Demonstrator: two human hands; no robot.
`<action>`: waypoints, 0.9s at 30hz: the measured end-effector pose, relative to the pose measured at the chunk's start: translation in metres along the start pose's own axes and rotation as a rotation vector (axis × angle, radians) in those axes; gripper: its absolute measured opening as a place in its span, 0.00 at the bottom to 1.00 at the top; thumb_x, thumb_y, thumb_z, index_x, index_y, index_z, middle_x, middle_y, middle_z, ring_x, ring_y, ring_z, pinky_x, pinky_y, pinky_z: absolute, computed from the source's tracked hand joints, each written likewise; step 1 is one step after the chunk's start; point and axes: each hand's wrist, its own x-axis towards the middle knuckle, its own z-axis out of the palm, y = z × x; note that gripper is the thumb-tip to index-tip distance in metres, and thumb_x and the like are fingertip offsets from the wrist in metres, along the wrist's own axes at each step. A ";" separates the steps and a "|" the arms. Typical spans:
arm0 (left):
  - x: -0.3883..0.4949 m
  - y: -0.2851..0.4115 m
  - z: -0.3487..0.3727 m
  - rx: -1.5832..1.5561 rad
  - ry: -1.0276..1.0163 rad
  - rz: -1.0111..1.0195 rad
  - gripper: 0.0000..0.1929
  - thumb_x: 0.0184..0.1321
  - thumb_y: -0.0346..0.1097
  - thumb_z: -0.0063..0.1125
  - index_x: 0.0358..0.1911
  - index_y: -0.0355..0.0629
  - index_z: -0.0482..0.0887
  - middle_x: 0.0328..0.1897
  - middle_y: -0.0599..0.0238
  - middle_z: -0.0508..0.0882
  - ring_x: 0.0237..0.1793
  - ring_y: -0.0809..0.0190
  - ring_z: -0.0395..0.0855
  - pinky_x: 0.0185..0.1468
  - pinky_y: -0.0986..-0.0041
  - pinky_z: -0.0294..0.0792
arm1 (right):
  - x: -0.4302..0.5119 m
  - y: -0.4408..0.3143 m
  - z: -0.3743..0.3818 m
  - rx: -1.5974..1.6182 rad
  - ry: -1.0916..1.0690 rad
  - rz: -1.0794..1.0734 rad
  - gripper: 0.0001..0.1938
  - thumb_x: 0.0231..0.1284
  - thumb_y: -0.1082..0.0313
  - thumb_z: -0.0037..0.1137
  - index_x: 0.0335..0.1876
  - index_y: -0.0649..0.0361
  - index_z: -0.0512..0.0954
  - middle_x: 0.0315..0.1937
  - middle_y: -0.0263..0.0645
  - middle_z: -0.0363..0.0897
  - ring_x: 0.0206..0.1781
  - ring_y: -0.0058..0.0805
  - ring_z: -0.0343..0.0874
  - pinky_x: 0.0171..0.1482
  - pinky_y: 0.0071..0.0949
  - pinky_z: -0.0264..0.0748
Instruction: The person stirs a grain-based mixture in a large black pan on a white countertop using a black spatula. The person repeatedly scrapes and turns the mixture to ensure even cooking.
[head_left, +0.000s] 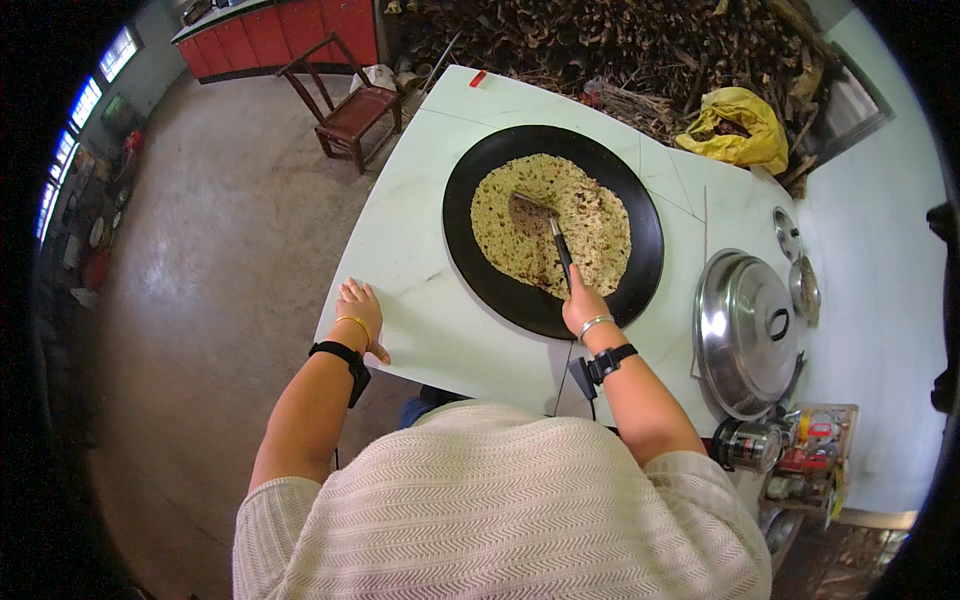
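Observation:
A wide black wok (466, 259) is set into the white tiled counter (420, 300). Pale grain-like food (510, 247) with dark and reddish bits covers its bottom, heaped unevenly towards the right. My right hand (585, 304) is closed around the black handle of a metal spatula (534, 212), whose blade rests in the food left of the heap. My left hand (360, 311) lies on the counter's left edge, holding nothing, fingers somewhat spread.
A large steel lid (739, 330) lies at the right, near smaller lids (786, 232) and a steel pot (754, 446). Stacked firewood (600, 45) and a yellow sack (739, 154) stand behind the counter. A wooden chair (352, 112) is on the floor; a red object (478, 79) lies at the far corner.

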 end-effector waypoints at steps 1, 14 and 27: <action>0.000 0.000 0.000 0.000 -0.001 -0.009 0.79 0.22 0.77 0.72 0.71 0.22 0.41 0.74 0.23 0.44 0.74 0.31 0.49 0.72 0.58 0.56 | -0.009 -0.002 0.005 0.006 0.007 -0.015 0.36 0.60 0.71 0.46 0.75 0.57 0.48 0.37 0.57 0.79 0.40 0.54 0.80 0.44 0.47 0.77; 0.004 0.006 -0.004 0.013 -0.027 -0.030 0.80 0.19 0.74 0.75 0.71 0.24 0.41 0.74 0.23 0.45 0.74 0.30 0.49 0.72 0.57 0.57 | -0.120 0.016 -0.021 1.085 -0.118 0.113 0.34 0.60 0.73 0.51 0.74 0.56 0.55 0.27 0.38 0.74 0.18 0.24 0.73 0.20 0.26 0.70; -0.002 0.006 -0.010 0.031 -0.022 -0.012 0.80 0.21 0.73 0.76 0.70 0.21 0.41 0.73 0.23 0.46 0.74 0.31 0.48 0.71 0.58 0.59 | -0.181 0.017 -0.105 2.198 -0.308 0.529 0.11 0.63 0.62 0.54 0.42 0.63 0.72 0.33 0.45 0.79 0.22 0.27 0.70 0.24 0.24 0.64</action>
